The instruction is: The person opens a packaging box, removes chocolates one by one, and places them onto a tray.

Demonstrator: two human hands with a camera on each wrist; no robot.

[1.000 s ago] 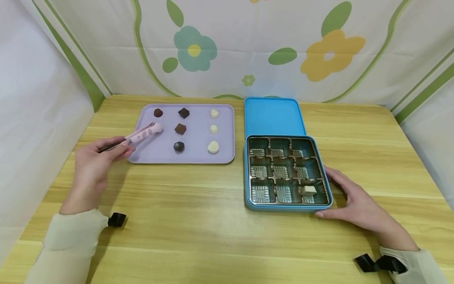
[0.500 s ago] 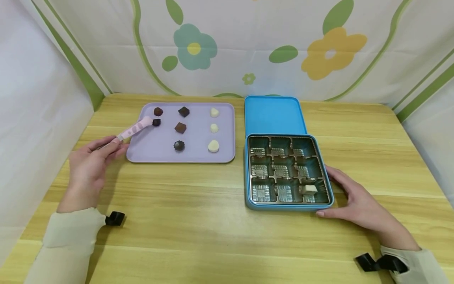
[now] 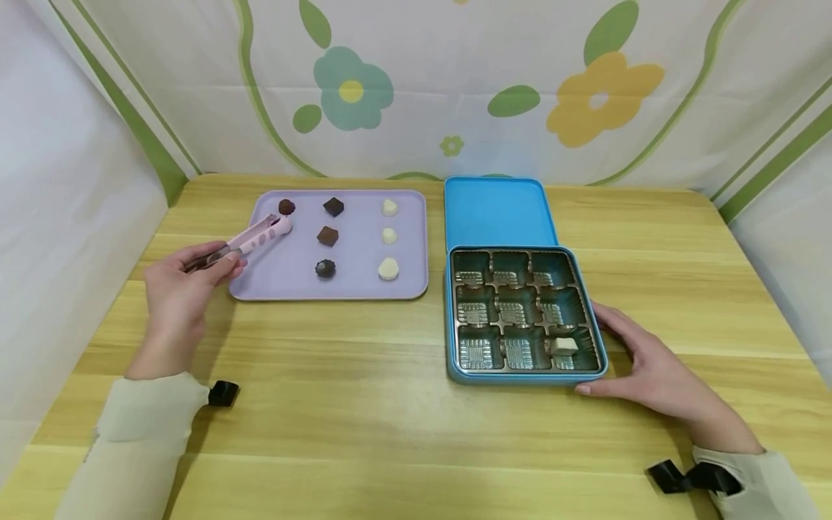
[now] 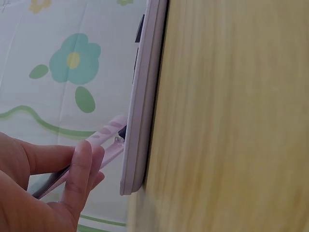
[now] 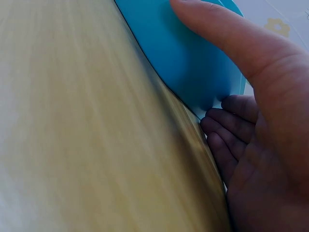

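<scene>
My left hand grips pink tongs near the left edge of a lilac tray. The tongs' arms stand apart, and in the left wrist view a dark chocolate shows between their tips. In the head view the tongs hide that piece. Just behind the tips lies a round brown chocolate. My right hand holds the near right corner of a blue tin, thumb on the front and fingers along the right side. A white chocolate sits in the tin's near right compartment.
More chocolates stand on the tray: a dark one, a brown one, a round dark one and several white ones. The blue lid lies behind the tin. A flower-printed cloth hangs behind the wooden table.
Half a second ago the tongs were closed up and farther left, with the dark chocolate visible beside their tips. Now they are spread, and their tips cover it. The right hand has stayed put.
</scene>
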